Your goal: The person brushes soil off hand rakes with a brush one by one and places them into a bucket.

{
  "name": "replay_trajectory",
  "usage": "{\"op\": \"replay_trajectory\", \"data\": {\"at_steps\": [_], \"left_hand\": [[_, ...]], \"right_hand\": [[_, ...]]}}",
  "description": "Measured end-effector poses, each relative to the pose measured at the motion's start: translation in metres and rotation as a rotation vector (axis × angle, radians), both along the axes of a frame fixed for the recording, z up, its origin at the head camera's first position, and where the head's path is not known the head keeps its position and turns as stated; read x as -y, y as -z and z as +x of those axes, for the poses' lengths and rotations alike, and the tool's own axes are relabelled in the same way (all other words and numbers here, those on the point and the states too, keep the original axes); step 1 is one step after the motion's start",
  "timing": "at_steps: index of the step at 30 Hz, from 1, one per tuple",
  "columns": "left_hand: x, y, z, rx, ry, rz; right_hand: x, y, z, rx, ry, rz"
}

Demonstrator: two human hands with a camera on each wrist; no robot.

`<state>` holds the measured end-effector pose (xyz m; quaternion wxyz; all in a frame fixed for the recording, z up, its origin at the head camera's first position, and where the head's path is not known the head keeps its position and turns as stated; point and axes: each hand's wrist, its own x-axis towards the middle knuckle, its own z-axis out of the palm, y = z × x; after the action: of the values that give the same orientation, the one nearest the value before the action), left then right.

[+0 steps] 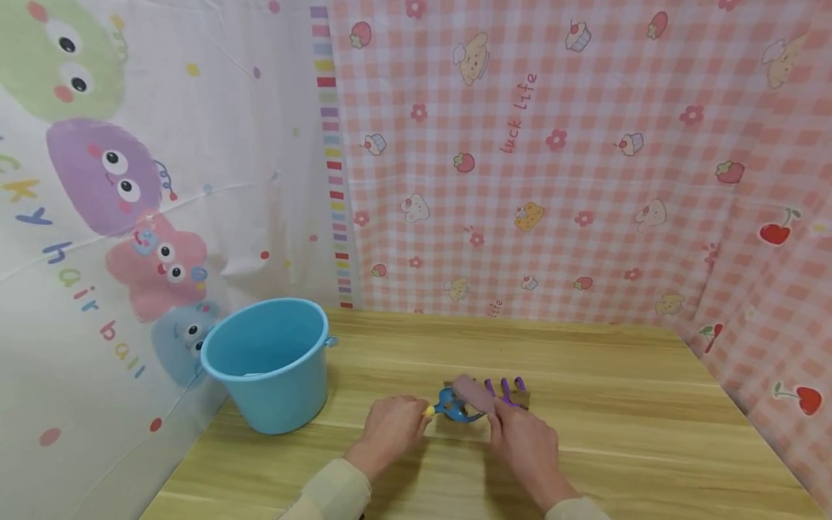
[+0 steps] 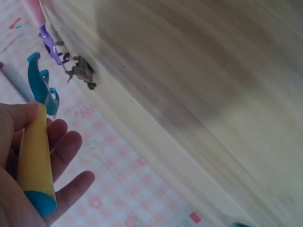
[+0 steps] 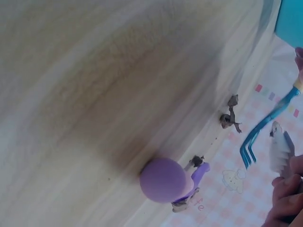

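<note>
My left hand grips the yellow handle of a small hand rake with blue curved tines. In my right hand is a mauve-backed brush, its pale bristles facing the blue tines in the right wrist view. The two tools meet or nearly meet above the table; whether they touch, I cannot tell. A second rake with purple tines lies behind the brush, its rounded purple handle end showing in the right wrist view. Dark brown crumpled bits lie on the wood around it.
A light blue bucket stands on the left of the wooden table, its inside mostly hidden. A white cartoon-print cloth hangs at the left, and a pink checked cloth covers the back and right.
</note>
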<state>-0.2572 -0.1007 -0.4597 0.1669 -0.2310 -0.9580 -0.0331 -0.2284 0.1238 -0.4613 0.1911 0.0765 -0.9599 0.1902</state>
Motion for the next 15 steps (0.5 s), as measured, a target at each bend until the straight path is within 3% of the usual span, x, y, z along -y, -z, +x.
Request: {"op": "replay_trajectory", "data": {"at_steps": [7, 15], "left_hand": [[-0.0011, -0.0003, -0.0002, -0.001, -0.031, 0.005], [0.0012, 0.0001, -0.0012, 0.013, -0.043, 0.016]], "right_hand": [[-0.0045, 0.0031, 0.0008, 0.019, 0.023, 0.035], [-0.0066, 0.0016, -0.0009, -0.032, 0.039, 0.038]]}}
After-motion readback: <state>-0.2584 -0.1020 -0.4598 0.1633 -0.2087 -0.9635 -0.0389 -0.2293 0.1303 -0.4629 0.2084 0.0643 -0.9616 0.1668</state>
